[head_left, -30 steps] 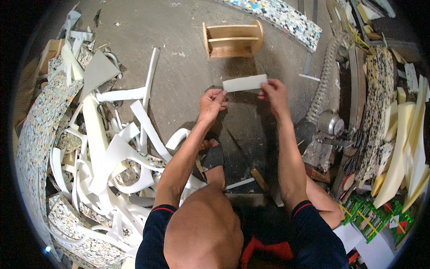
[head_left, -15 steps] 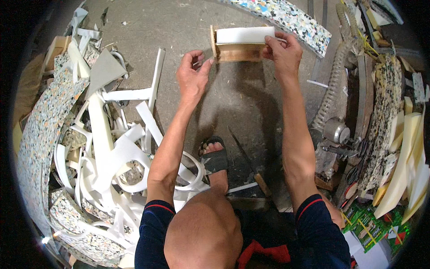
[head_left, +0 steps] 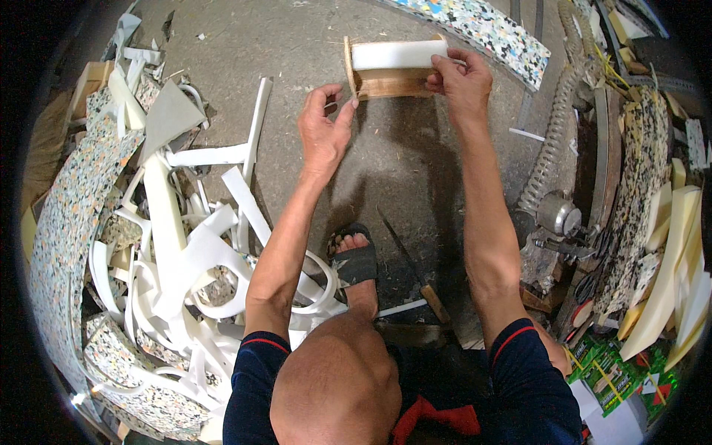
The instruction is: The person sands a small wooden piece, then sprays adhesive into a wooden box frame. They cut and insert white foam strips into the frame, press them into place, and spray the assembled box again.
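Observation:
A small wooden frame [head_left: 393,87] with upright end pieces stands on the floor ahead of me. It holds a white foam block [head_left: 399,55] along its top. At the right end my right hand [head_left: 466,83] is closed, its thumb and fingers pressed on the foam block's end and against the wood. Beside the left end piece is my left hand [head_left: 325,132], fingers curved and apart, the thumb tip at the lower corner of the frame. Whether that thumb touches the wood I cannot tell.
White foam offcuts [head_left: 204,259] pile up at my left, with a speckled foam sheet [head_left: 55,222] beyond. A knife [head_left: 415,267] lies near my sandalled foot [head_left: 354,259]. Speckled foam [head_left: 475,33] lies at the far right, a coiled hose [head_left: 549,148] and foam strips [head_left: 671,259] along the right.
The wooden frame and foam block have shifted slightly left and away from me, with my right hand moving along. The frame's right end piece now shows behind the foam.

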Available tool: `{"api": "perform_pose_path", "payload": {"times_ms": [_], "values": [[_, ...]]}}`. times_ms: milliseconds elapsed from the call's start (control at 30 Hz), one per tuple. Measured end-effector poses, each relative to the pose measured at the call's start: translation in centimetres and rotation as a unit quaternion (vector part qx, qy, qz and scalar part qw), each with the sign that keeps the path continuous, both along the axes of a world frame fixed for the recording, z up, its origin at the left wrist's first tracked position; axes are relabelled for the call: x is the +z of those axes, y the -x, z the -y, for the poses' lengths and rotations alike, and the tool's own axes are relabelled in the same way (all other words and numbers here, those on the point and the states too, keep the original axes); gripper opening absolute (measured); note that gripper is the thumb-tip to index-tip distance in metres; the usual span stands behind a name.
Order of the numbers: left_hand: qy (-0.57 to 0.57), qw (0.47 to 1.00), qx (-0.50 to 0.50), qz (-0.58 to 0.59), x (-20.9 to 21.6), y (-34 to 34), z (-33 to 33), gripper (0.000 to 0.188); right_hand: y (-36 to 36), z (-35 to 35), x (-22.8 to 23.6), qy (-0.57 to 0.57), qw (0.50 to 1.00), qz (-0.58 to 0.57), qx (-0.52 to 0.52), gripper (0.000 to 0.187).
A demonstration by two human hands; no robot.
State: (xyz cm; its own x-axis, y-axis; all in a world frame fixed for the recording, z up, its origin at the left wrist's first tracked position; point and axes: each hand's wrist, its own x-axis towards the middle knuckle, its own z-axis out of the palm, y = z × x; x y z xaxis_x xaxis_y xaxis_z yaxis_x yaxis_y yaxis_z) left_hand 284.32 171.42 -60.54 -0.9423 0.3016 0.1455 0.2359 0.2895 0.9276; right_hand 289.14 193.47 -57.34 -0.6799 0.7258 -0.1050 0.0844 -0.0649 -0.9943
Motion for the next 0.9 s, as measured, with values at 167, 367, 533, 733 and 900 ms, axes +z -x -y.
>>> {"api": "perform_pose_path", "payload": {"times_ms": [167, 367, 533, 733, 900], "values": [[0.088, 0.986, -0.020, -0.142, 0.5, 0.2, 0.0, 0.034, -0.1, -0.1, -0.2, -0.002, 1.000, -0.004, 0.006, 0.034], [0.238, 0.911, -0.047, -0.333, 1.0, 0.9, -0.9, 0.041, 0.0, -0.2, -0.6, -0.007, 1.000, -0.002, 0.004, 0.033], [0.351, 0.866, -0.059, -0.352, 1.0, 1.1, -2.2, 0.045, 0.4, -0.1, -1.2, -0.012, 1.000, -0.006, -0.002, 0.032], [0.444, 0.837, -0.059, -0.315, 0.5, 1.2, -2.9, 0.052, 0.5, -0.1, -1.3, -0.045, 0.999, 0.018, -0.015, 0.034], [0.475, 0.826, -0.067, -0.296, 0.6, 1.2, -3.1, 0.051, 0.6, 0.6, -0.8, -0.140, 0.987, 0.057, -0.048, 0.042]]}}
